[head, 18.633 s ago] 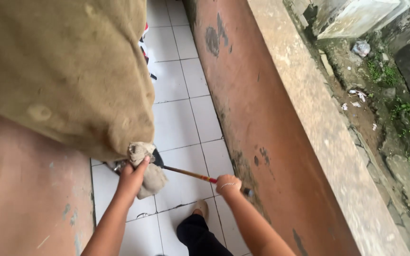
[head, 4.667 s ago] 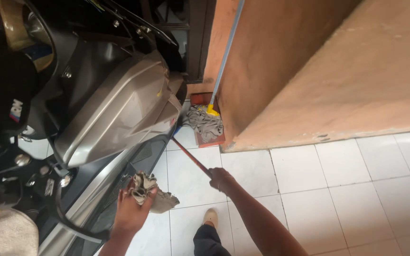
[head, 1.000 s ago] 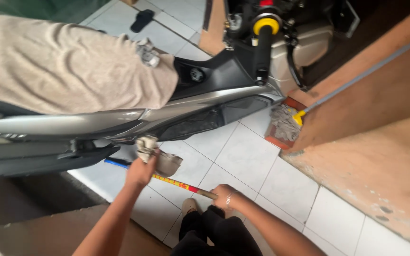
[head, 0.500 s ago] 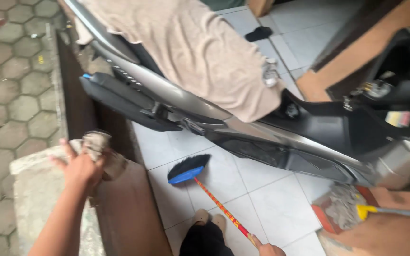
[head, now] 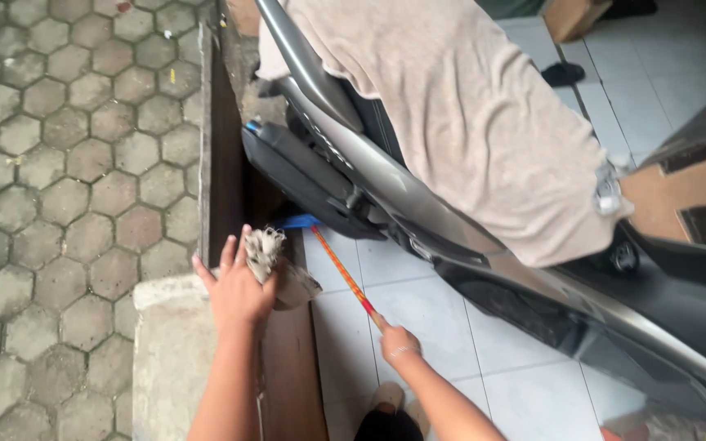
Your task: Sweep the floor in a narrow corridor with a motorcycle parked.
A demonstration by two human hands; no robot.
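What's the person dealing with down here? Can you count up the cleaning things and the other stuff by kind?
Brooms: 1, broom with red and yellow stick, in the right hand
Rags: 1, grey rag, in the left hand
Scooters: 1, grey scooter
Towels: 1, beige towel over the seat
Sandals: 1, black sandal
Total: 5

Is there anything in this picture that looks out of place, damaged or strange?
Two small things. A beige towel is draped over the scooter seat, an unusual cover. The rag in the left hand is frayed and worn. The broom in the right hand looks normal.
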